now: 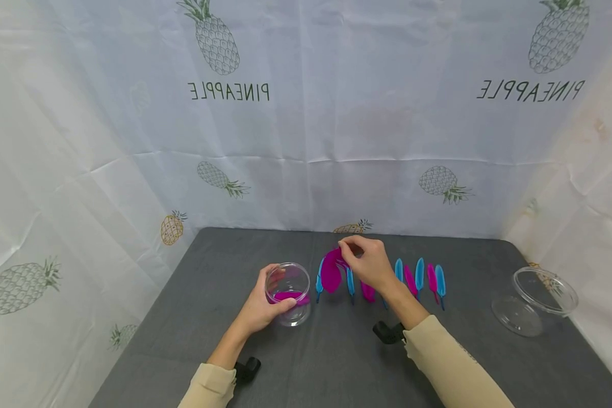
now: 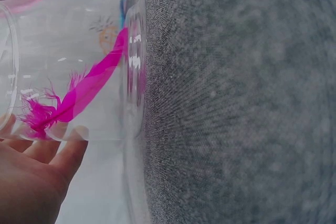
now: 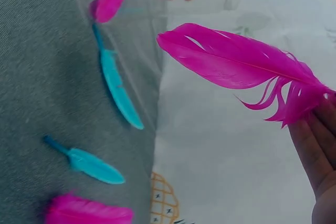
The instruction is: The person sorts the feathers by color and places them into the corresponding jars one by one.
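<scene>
My left hand point(image 1: 262, 305) grips a clear plastic jar point(image 1: 293, 277) low over the dark table, its thumb and fingers around the wall. Inside the jar leans a magenta feather point(image 2: 92, 87). To the right of the jar, my right hand point(image 1: 369, 262) pinches another magenta feather point(image 3: 231, 59) by its quill end. That feather hangs toward the jar, its broad tip pointing at it in the right wrist view. Just below on the table lie blue feathers point(image 3: 118, 87) and a magenta feather point(image 3: 89, 211), partly hidden by my right hand and the held feather in the head view.
Further right, blue and magenta feathers point(image 1: 432, 279) continue the row. A second clear container point(image 1: 517, 317) stands near the table's right edge with a clear round lid point(image 1: 545, 292) leaning on it. White pineapple-print cloth point(image 1: 311, 124) rises behind and at both sides of the table point(image 1: 331, 362).
</scene>
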Demonstrator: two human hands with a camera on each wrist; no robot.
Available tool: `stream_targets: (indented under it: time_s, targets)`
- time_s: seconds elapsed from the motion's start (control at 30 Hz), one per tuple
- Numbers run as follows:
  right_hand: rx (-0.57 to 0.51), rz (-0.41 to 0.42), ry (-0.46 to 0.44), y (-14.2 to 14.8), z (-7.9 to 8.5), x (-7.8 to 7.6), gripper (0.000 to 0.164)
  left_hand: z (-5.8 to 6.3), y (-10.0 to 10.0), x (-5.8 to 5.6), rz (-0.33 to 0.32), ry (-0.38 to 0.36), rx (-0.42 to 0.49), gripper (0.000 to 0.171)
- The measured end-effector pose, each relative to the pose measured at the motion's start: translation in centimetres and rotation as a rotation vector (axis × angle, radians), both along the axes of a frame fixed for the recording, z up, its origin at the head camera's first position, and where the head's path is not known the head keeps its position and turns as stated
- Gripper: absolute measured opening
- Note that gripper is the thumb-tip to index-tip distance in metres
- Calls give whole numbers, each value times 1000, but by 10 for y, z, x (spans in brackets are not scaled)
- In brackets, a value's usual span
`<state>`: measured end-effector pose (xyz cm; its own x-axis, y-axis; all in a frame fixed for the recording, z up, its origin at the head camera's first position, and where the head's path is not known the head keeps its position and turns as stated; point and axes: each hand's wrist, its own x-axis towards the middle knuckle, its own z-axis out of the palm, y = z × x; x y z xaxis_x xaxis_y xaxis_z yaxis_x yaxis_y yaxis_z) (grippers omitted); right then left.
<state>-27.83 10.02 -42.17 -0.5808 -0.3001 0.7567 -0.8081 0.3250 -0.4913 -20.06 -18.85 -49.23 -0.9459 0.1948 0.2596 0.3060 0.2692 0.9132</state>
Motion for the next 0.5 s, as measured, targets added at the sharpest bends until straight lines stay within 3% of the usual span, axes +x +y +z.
stream_targets:
  time_s: [0.5]
  targets:
    - [-146,37,92,-14,36,9,12,1,1,-1,0,3,-4,84]
